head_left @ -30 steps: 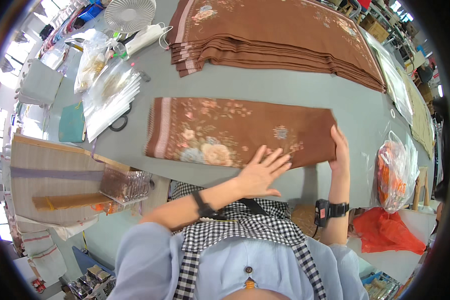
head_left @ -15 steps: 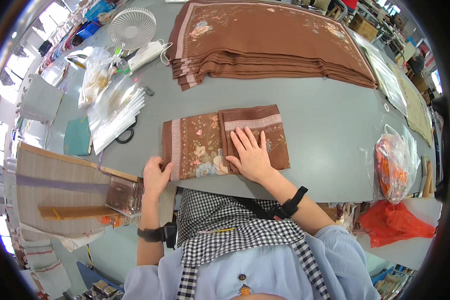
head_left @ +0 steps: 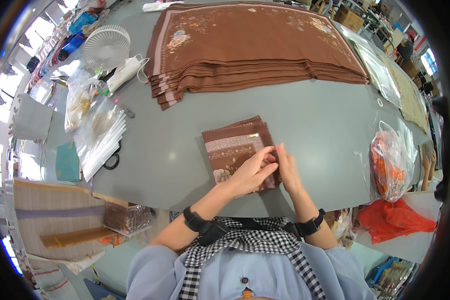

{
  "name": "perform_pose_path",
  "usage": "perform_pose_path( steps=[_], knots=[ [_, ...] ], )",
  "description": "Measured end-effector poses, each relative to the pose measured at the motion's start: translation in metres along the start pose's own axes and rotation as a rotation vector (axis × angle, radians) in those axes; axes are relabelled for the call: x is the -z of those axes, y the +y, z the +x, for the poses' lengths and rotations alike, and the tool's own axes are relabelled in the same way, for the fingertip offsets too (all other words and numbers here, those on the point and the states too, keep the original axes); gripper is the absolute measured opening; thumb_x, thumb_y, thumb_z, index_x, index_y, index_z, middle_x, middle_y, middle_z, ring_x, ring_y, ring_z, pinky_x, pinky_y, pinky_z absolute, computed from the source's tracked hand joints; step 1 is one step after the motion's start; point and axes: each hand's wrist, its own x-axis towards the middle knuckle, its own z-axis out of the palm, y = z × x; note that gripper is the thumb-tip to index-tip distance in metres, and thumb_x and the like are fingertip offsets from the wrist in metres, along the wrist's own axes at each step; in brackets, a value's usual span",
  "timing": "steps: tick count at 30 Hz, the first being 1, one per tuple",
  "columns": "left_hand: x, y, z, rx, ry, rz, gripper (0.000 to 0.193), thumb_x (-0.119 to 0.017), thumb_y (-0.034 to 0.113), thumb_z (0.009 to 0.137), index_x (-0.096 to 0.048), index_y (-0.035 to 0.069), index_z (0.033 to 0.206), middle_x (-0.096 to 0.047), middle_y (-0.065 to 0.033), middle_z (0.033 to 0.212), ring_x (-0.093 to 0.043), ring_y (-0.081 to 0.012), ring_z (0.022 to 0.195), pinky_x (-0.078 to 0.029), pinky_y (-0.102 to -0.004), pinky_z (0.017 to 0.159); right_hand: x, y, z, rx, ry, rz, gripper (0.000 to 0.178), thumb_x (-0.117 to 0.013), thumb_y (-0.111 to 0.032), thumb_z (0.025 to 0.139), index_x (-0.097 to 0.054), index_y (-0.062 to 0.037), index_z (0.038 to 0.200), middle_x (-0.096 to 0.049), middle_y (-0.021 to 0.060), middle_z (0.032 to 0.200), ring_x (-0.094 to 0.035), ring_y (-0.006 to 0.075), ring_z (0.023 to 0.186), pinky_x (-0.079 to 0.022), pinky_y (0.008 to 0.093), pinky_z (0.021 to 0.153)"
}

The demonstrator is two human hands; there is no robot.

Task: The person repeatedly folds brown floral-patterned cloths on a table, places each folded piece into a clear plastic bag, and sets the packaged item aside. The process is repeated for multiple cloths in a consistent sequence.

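Observation:
A brown floral cloth (head_left: 225, 155) with a pale patterned border lies folded into a small, uneven packet on the grey table near me. My left hand (head_left: 250, 175) reaches across it from the left, with bent fingers gripping the packet's right part. Beside it, my right hand (head_left: 288, 170) stands on edge at the right side of the cloth, its fingers stretched out and its fingertips close to those of the left. Both hands hide the lower right of the packet. Farther back, a stack of similar brown cloths (head_left: 250, 45) is spread flat.
At the left are a white fan (head_left: 106, 47), clear plastic sleeves (head_left: 97, 145), black-handled scissors (head_left: 112, 161) and a teal notebook (head_left: 68, 162). A clear bag with orange contents (head_left: 389, 165) sits at the right edge, above a red plastic bag (head_left: 397, 221).
The cloth's left part has been folded over to the right, leaving a smaller packet. My left hand has crossed rightward; my right hand has moved from flat on top to the right edge.

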Motion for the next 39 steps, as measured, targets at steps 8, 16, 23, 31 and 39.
perform_pose_path(
  steps=[8, 16, 23, 31, 39],
  knots=[
    [0.070, -0.023, -0.018, -0.468, 0.027, 1.280, 0.061, -0.058, 0.039, 0.091, -0.043, 0.007, 0.140, -0.042, -0.0155, 0.144, -0.034, -0.0333, 0.137, -0.025, -0.0506, 0.112, 0.014, 0.036, 0.040, 0.224, 0.057, -0.459, 0.028, -0.060, -0.012, 0.091, -0.057, 0.0038, 0.113, -0.068, 0.0232, 0.096, -0.065, 0.0393, 0.089, -0.051, 0.0371, 0.078],
    [0.021, -0.063, -0.082, -0.335, 0.428, 1.056, 0.062, -0.059, 0.038, 0.090, -0.042, 0.007, 0.141, -0.036, -0.0148, 0.147, -0.027, -0.0343, 0.141, -0.019, -0.0550, 0.113, -0.017, -0.024, 0.020, 0.776, 0.097, -0.885, 0.022, -0.061, -0.011, 0.086, -0.066, -0.0085, 0.107, -0.064, 0.0127, 0.109, -0.060, 0.0331, 0.102, -0.050, 0.0409, 0.085],
    [0.081, -0.071, -0.107, -0.378, 0.387, 1.173, 0.029, -0.057, 0.010, 0.084, -0.068, 0.018, 0.110, -0.055, -0.0042, 0.124, -0.048, -0.0231, 0.123, -0.031, -0.0525, 0.106, -0.084, -0.012, 0.015, 0.912, -0.234, -1.037, 0.049, -0.070, -0.046, 0.077, -0.065, -0.0215, 0.120, -0.044, 0.0085, 0.143, -0.029, 0.0425, 0.136, -0.016, 0.0727, 0.102],
    [0.172, -0.046, -0.098, -0.466, 0.363, 0.782, 0.020, -0.057, 0.013, 0.091, -0.069, 0.012, 0.106, -0.061, -0.0099, 0.119, -0.053, -0.0274, 0.115, -0.040, -0.0411, 0.099, -0.079, -0.001, 0.021, 0.696, -0.334, -1.027, 0.051, -0.064, -0.019, 0.082, -0.055, -0.0136, 0.131, -0.044, 0.0133, 0.143, -0.032, 0.0413, 0.136, -0.025, 0.0559, 0.110],
    [0.391, -0.039, -0.144, 0.362, 0.822, 1.444, 0.024, -0.054, 0.005, 0.083, -0.070, 0.005, 0.101, -0.068, -0.0193, 0.097, -0.063, -0.0381, 0.094, -0.050, -0.0444, 0.082, -0.043, 0.006, 0.049, 0.748, -0.235, -0.974, 0.045, -0.062, -0.007, 0.078, -0.055, -0.0014, 0.121, -0.051, 0.0197, 0.129, -0.042, 0.0423, 0.127, -0.036, 0.0491, 0.106]
  ],
)
